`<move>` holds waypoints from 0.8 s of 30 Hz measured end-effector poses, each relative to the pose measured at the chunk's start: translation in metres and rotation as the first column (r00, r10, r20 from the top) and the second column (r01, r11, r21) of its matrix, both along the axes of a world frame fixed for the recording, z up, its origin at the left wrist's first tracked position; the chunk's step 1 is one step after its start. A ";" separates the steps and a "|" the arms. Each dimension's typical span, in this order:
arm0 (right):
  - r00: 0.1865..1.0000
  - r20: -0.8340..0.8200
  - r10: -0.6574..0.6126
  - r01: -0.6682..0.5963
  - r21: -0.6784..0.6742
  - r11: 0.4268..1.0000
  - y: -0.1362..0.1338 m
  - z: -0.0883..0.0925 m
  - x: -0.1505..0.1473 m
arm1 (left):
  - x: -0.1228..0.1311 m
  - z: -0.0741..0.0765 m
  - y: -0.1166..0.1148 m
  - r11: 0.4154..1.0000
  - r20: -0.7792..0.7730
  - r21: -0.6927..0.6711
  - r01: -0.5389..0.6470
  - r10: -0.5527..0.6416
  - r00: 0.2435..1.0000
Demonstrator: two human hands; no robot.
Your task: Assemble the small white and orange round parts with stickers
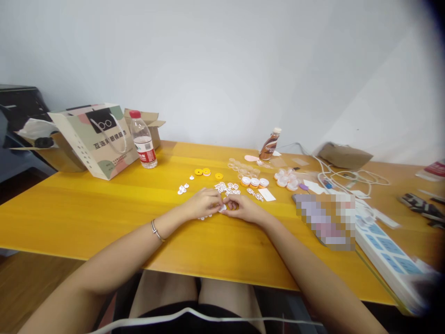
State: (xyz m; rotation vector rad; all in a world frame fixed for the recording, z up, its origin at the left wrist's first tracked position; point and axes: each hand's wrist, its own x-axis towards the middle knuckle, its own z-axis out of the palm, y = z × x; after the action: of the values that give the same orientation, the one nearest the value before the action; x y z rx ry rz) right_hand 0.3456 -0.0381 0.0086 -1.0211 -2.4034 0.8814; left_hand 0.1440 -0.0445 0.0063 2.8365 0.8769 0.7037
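Tabletop point(114, 218) below, left hand point(205, 203) and right hand point(243, 208) hide a white piece point(223, 209) (partly).

Held piece point(223, 208): white
Openwork pieces point(232, 192): white
Discs point(219, 176): yellow
Tabletop point(104, 218): yellow-orange
Water-bottle cap point(135, 114): red
Paper bag point(86, 148): cream, pink and green patches

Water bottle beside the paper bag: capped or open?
Capped: the red cap sits on the neck of the water bottle, which stands upright on the table.
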 end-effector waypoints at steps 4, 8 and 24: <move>1.000 -0.004 -0.009 0.009 0.013 1.000 0.000 -0.001 -0.001 | -0.005 0.005 -0.001 0.985 -0.134 0.150 0.082 -0.062 0.989; 1.000 0.005 -0.029 0.029 0.014 0.999 -0.001 -0.001 -0.001 | -0.007 0.011 -0.002 0.959 -0.268 0.237 0.153 -0.086 0.960; 0.992 -0.127 0.012 -0.006 0.048 0.999 -0.003 0.005 -0.003 | -0.011 0.006 0.004 0.993 -0.087 -0.006 0.116 -0.116 0.989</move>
State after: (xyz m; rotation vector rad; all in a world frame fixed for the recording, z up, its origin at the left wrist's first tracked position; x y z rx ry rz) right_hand 0.3423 -0.0409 0.0134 -0.9094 -2.3131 0.8607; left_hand 0.1334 -0.0408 0.0121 2.9083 0.7158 0.5692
